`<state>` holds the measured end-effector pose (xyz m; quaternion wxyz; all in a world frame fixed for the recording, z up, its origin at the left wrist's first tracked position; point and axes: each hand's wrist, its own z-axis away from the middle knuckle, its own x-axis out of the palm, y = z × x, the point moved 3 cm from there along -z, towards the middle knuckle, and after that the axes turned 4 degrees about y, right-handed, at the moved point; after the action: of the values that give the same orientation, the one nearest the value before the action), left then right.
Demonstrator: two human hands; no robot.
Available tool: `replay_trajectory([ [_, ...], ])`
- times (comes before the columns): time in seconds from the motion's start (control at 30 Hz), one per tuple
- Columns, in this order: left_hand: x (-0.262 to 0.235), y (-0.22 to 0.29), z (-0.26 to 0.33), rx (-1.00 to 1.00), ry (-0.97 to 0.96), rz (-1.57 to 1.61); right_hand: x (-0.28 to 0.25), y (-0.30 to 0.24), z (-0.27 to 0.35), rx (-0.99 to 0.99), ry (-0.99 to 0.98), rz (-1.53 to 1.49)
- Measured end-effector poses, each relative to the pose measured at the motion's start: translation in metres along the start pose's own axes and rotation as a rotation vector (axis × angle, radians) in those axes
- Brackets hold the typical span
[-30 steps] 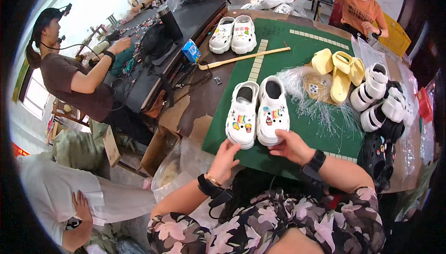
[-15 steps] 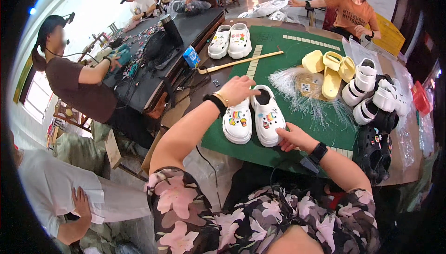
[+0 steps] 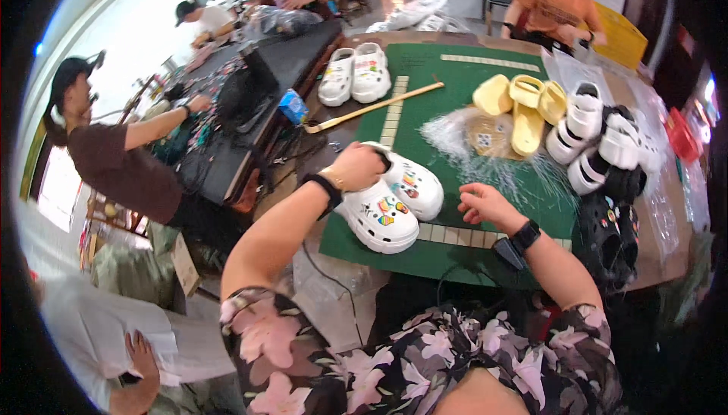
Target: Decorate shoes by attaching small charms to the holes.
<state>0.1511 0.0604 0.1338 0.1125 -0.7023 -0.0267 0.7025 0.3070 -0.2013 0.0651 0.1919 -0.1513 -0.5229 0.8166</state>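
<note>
We look down at a green mat (image 3: pixel 485 73) covering a work table. Near the mat's near-left corner sit 2 white clogs (image 3: pixel 390 202), side by side and touching, both studded with small coloured charms. Their long axes run diagonally: the toes point toward the near edge and slightly right, the heels toward the far-left. The left hand (image 3: pixel 356 166) is curled down over the heel end of the clogs, gripping them there; a black band circles that wrist. The right hand (image 3: pixel 485 204) rests on the mat just to the right of the clogs, apart from them, fingers loosely bent and holding nothing; a dark watch sits on its wrist.

A strip of pale tiles (image 3: pixel 455 234) runs along the mat's near edge, passing beneath the nearer clog's toe. Toward the far-right of the mat lie 3 yellow sandals (image 3: pixel 523 104) beside a heap of clear plastic strands (image 3: pixel 455 138). White and black clogs (image 3: pixel 607 149) crowd the right edge. At the far-left corner stands another pair of white clogs (image 3: pixel 353 73), with a long wooden stick (image 3: pixel 375 106) lying near them. Other people work at the far side and at the left.
</note>
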Motion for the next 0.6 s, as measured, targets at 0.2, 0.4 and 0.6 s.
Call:
replay_trajectory([
  [0.2,-0.016,0.009,0.023,-0.61,0.041,0.403,-0.026,-0.009,-0.003,-0.08,0.102,0.038],
  [0.4,0.016,0.034,0.019,-0.889,0.042,0.873,0.017,-0.049,0.0,-0.767,0.307,0.391],
  [0.6,0.009,0.072,0.01,-0.769,0.117,0.616,0.073,-0.075,0.008,-0.97,0.31,0.96],
])
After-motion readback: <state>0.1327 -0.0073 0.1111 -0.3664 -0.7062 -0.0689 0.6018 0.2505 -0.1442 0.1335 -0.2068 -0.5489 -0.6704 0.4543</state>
